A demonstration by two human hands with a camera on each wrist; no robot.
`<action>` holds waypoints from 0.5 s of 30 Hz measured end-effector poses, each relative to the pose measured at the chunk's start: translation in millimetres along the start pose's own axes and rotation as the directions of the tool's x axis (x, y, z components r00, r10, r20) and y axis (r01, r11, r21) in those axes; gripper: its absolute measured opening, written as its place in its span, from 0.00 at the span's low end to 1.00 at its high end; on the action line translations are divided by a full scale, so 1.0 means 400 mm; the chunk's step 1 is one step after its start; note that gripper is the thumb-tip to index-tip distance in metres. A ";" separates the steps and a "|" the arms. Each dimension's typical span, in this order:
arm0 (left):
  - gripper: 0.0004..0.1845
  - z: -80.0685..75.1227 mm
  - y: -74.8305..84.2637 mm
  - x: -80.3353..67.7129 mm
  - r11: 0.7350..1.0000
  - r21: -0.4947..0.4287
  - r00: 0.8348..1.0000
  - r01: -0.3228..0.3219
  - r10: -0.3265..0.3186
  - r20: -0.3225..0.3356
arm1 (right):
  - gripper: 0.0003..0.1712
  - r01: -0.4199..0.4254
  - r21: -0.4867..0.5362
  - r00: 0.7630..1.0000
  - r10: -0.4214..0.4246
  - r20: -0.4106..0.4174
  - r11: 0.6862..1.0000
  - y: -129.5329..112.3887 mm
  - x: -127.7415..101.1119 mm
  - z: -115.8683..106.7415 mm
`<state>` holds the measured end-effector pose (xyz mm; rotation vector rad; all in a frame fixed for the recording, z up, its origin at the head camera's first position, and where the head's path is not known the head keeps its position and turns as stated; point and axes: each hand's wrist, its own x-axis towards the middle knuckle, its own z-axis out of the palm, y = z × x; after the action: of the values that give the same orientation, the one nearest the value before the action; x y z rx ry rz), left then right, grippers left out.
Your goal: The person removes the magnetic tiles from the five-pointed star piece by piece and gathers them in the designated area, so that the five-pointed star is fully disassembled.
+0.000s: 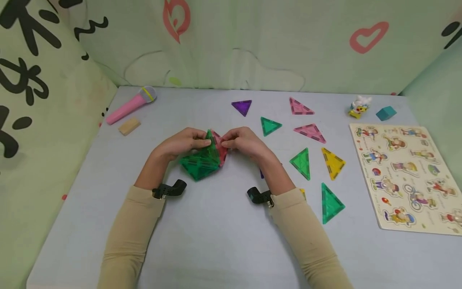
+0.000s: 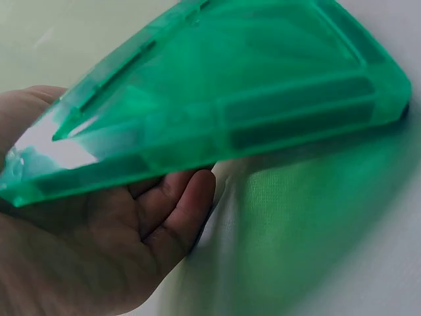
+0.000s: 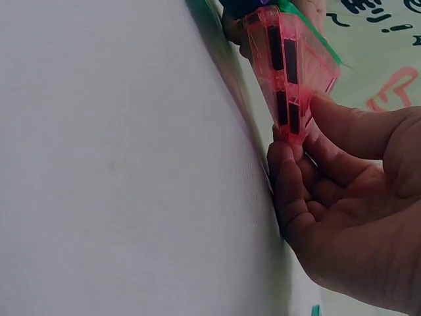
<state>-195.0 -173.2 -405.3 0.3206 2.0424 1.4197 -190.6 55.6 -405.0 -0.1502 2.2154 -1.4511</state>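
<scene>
Both hands meet over a small structure of translucent magnetic tiles. Its green triangular tiles (image 1: 200, 162) face the front, and pink triangular tiles (image 1: 223, 155) join on the right. My left hand (image 1: 182, 142) holds an upright green tile near its top, thumb in front. In the left wrist view, a large green tile (image 2: 263, 85) hides part of that hand (image 2: 99, 243). My right hand (image 1: 247, 142) pinches the pink side. The right wrist view shows two pink tiles (image 3: 289, 79) edge to edge between thumb and fingers of the right hand (image 3: 355, 197).
Loose triangular tiles lie to the right: purple (image 1: 242, 107), pink (image 1: 311, 132), green (image 1: 300, 162) and yellow (image 1: 333, 162). Beyond them are a picture puzzle board (image 1: 404, 176), a figurine (image 1: 359, 106) and a teal block (image 1: 386, 113). At left lie a toy microphone (image 1: 130, 105) and wooden block (image 1: 129, 126).
</scene>
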 end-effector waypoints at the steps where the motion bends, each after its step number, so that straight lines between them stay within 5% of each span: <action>1: 0.12 0.001 0.001 0.000 1.000 -0.001 1.000 0.003 -0.003 0.001 | 0.10 0.001 0.003 1.000 -0.001 -0.003 1.000 0.001 -0.001 -0.002; 15: 0.14 -0.002 -0.003 0.003 0.998 0.058 1.000 0.004 -0.003 -0.018 | 0.12 0.026 0.098 1.000 -0.025 -0.011 0.995 0.020 0.005 -0.019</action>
<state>-196.1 -173.6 -406.5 0.3301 2.1007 1.3674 -194.5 64.6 -410.3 -0.1395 2.1516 -1.5738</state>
